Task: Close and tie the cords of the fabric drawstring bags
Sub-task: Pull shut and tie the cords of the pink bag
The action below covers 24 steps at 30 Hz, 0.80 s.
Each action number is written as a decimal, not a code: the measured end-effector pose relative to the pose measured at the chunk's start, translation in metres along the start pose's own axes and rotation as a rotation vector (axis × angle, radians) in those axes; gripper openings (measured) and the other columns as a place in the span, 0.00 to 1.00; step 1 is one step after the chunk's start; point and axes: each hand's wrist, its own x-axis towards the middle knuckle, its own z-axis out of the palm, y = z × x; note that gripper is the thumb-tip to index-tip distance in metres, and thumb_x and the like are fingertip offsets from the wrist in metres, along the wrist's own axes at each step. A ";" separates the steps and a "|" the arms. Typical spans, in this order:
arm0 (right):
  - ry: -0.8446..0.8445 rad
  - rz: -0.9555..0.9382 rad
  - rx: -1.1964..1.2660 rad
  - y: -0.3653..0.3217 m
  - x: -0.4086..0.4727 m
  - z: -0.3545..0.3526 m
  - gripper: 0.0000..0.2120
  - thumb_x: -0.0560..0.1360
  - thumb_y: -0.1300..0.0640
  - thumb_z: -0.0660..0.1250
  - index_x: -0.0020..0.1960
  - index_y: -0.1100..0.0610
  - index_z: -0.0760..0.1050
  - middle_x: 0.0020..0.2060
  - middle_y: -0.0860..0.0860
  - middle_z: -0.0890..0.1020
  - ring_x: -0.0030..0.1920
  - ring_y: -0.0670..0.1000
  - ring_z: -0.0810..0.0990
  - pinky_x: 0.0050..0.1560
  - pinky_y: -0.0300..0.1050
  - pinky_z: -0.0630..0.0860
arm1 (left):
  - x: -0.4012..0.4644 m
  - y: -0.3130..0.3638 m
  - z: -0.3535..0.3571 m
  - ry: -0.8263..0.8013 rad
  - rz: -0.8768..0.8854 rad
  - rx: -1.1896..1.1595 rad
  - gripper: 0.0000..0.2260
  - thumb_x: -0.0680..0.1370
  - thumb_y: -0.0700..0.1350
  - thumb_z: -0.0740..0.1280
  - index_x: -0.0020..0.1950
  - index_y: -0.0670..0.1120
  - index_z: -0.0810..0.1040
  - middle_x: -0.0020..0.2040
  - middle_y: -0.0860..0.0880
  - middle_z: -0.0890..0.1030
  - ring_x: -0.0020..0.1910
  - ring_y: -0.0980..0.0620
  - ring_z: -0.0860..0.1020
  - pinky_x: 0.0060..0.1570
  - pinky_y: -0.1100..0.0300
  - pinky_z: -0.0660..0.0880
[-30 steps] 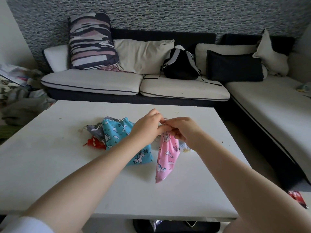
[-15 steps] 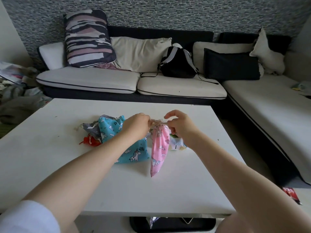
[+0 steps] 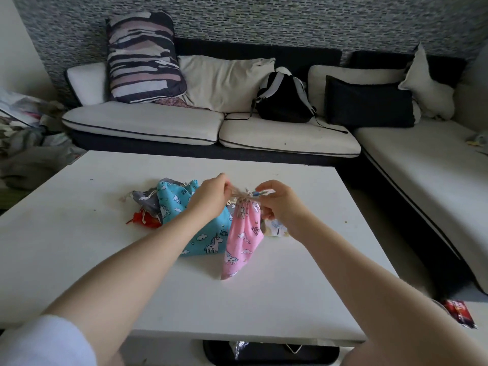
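Hands have drawn apart since a second ago: then they were pressed together over the neck of the pink drawstring bag, now the left hand and right hand sit either side of it with the beige cord stretched between them. Left hand pinches one cord end, right hand pinches the other, fingers curled; the exact grip under the fingers is hidden. The bag's mouth is gathered tight into a ruffle at the cord, and the bag hangs from it, its lower corner touching or just above the tabletop near the middle. Judgement: the mouth is closed and the knot is being cinched; whether the tie is finished cannot be told from here. The other bags lie toward the far middle of the tabletop: a blue unicorn-print bag just left of the pink one and partly under the left forearm, a grey bag behind it, a small red bag at the left of the pile, and a pale printed bag under the right wrist. They likely remain to be checked or tied. Writing: small dark lettering on both the blue and pink prints, too small to read. A red wrapper on the floor at right carries no legible text.
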 end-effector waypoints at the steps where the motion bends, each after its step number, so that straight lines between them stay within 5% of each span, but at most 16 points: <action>1: -0.002 0.019 0.016 0.002 0.001 -0.005 0.05 0.75 0.64 0.64 0.45 0.56 0.74 0.26 0.51 0.75 0.22 0.47 0.74 0.25 0.37 0.69 | -0.002 0.000 -0.001 0.018 -0.036 -0.231 0.06 0.79 0.40 0.58 0.51 0.43 0.75 0.45 0.45 0.79 0.35 0.49 0.74 0.33 0.58 0.68; 5: -0.033 0.033 0.032 0.007 -0.001 -0.010 0.09 0.75 0.64 0.66 0.35 0.59 0.75 0.23 0.51 0.77 0.20 0.42 0.76 0.22 0.32 0.70 | -0.013 0.015 -0.001 -0.032 -0.212 -0.992 0.09 0.77 0.38 0.61 0.39 0.48 0.77 0.33 0.48 0.75 0.28 0.54 0.70 0.28 0.64 0.66; 7: -0.001 0.033 0.037 0.007 -0.002 -0.008 0.14 0.76 0.61 0.66 0.31 0.58 0.73 0.20 0.48 0.76 0.20 0.43 0.75 0.21 0.31 0.68 | -0.014 0.023 -0.005 -0.219 -0.338 -1.511 0.11 0.79 0.39 0.58 0.39 0.44 0.76 0.35 0.47 0.79 0.25 0.57 0.69 0.23 0.67 0.62; 9: 0.046 0.043 0.063 0.006 0.000 -0.007 0.17 0.76 0.57 0.64 0.29 0.58 0.70 0.22 0.49 0.74 0.24 0.47 0.74 0.22 0.33 0.66 | -0.012 0.021 -0.006 -0.358 -0.387 -1.764 0.13 0.80 0.42 0.55 0.40 0.43 0.76 0.34 0.49 0.79 0.21 0.58 0.66 0.21 0.68 0.61; 14: -0.004 0.154 0.348 0.012 0.001 -0.008 0.16 0.74 0.61 0.63 0.29 0.57 0.67 0.24 0.51 0.72 0.25 0.49 0.71 0.27 0.39 0.64 | 0.002 0.013 0.006 -0.252 -0.442 -1.414 0.14 0.79 0.40 0.53 0.35 0.47 0.69 0.22 0.53 0.72 0.15 0.59 0.59 0.16 0.69 0.54; 17: 0.014 0.194 0.375 0.024 -0.001 -0.008 0.15 0.75 0.60 0.62 0.29 0.56 0.66 0.26 0.51 0.71 0.25 0.49 0.71 0.28 0.39 0.64 | 0.002 0.020 0.012 -0.208 -0.458 -1.302 0.14 0.80 0.39 0.54 0.35 0.45 0.70 0.26 0.51 0.75 0.18 0.58 0.64 0.18 0.69 0.61; 20: 0.063 0.153 0.460 0.029 0.001 -0.016 0.16 0.78 0.58 0.59 0.30 0.56 0.67 0.29 0.51 0.72 0.28 0.48 0.73 0.33 0.40 0.67 | 0.002 0.032 0.012 -0.240 -0.297 -1.208 0.14 0.80 0.39 0.54 0.36 0.45 0.71 0.37 0.46 0.78 0.29 0.53 0.73 0.33 0.61 0.72; 24: -0.108 -0.005 0.576 0.027 -0.003 -0.030 0.16 0.80 0.55 0.54 0.38 0.57 0.73 0.40 0.50 0.79 0.42 0.49 0.76 0.48 0.44 0.69 | 0.003 0.042 0.015 -0.325 -0.066 -0.877 0.17 0.80 0.46 0.53 0.34 0.51 0.72 0.44 0.44 0.74 0.43 0.49 0.71 0.50 0.51 0.68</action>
